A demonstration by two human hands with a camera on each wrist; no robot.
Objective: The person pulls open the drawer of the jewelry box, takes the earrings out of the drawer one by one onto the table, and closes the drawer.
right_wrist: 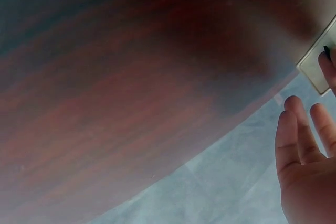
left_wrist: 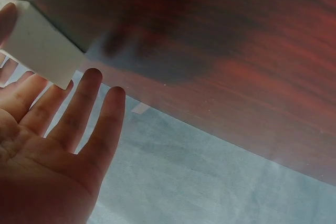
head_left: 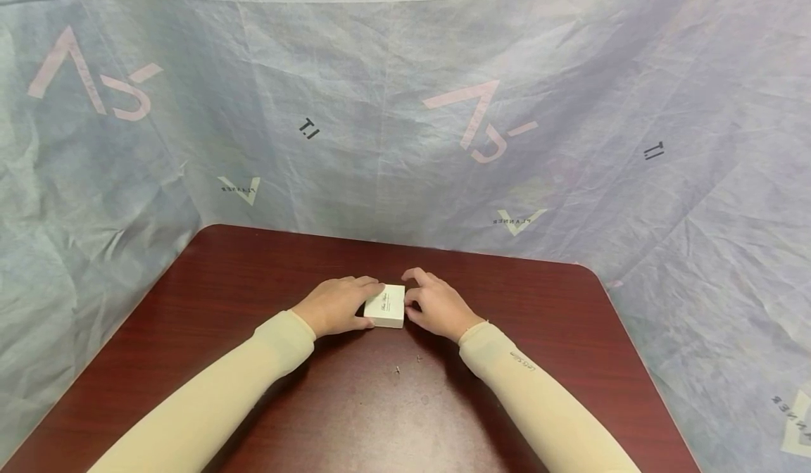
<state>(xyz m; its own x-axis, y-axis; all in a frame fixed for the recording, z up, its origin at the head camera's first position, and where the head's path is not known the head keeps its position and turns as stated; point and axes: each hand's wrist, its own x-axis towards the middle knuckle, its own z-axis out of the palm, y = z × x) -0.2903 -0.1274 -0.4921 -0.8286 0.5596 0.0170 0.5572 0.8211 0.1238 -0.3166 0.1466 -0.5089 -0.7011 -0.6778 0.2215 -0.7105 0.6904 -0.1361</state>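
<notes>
A small white box (head_left: 384, 304) with dark lettering on its top lies on the dark red table. My left hand (head_left: 338, 305) holds it from the left, thumb at the near corner and fingers at the far side. In the left wrist view the thumb overlaps a plain pale face of the box (left_wrist: 44, 45). My right hand (head_left: 440, 307) is at the box's right side with its fingers bent. In the right wrist view its fingertips pinch a small black tab (right_wrist: 326, 51) on the box's rimmed end face (right_wrist: 314, 74), while the other fingers stay spread.
Two tiny light-coloured bits, one of them a small scrap (head_left: 398, 369), lie on the table (head_left: 355, 424) in front of the box. A grey printed cloth (head_left: 380, 107) hangs behind the table and along both sides. Pale sleeves cover both forearms.
</notes>
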